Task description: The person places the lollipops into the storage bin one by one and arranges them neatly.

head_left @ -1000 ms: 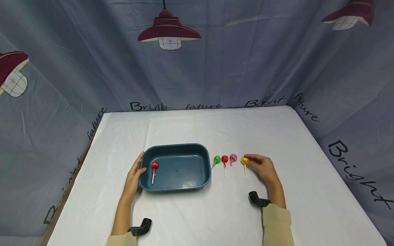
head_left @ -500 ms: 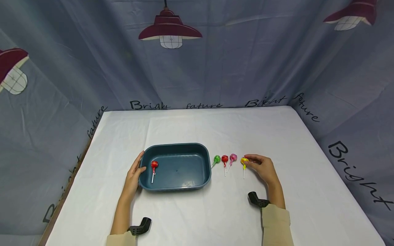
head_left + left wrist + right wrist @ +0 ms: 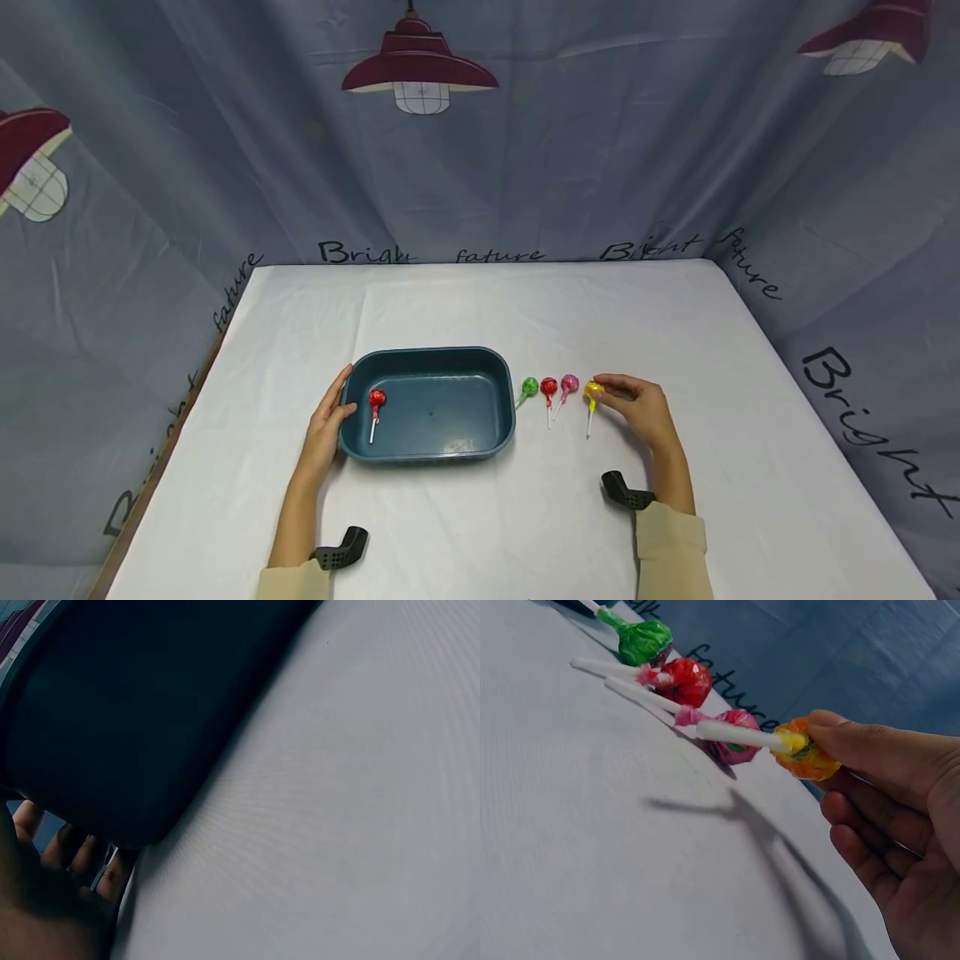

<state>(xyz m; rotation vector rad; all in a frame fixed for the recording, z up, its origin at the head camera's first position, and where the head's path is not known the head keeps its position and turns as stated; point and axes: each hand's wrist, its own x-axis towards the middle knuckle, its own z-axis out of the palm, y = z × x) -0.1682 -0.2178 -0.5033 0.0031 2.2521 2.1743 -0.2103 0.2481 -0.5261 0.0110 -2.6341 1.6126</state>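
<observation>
Right hand pinches yellow lollipop above white cloth.

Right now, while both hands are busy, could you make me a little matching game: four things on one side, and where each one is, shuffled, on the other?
Things
1. Tray
2. Green lollipop
3. Pink lollipop
4. Yellow lollipop

Places
A. Lying nearest the right hand, but not in it
B. Pinched in the right hand
C. Held at one end by the left hand
D. Lying just outside the tray

Pairs: 1-C, 2-D, 3-A, 4-B
</observation>
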